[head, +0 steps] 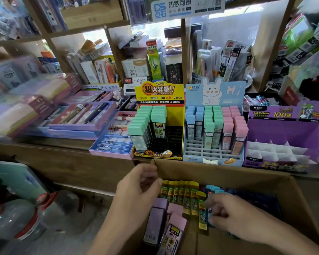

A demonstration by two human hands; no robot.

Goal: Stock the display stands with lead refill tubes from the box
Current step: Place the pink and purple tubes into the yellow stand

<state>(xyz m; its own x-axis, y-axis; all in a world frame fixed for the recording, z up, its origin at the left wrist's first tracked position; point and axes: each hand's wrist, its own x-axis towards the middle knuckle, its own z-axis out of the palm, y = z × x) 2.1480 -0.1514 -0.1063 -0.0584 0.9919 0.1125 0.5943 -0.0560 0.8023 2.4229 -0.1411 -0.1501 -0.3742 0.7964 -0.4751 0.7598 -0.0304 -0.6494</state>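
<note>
Yellow display stand, far left: mint-capped lead refill tubes upright in its left rows. Blue stand, just beside it: blue, green and pink-capped tubes in the far rows. Purple stand, far right: white dividers. Cardboard box, near: lilac-capped tubes, yellow-capped tubes, blue-capped tubes. Left hand at the box's left wall, fingers loosely curled, nothing in them. Right hand among the box's tubes; grip blurred, cannot tell.
</note>
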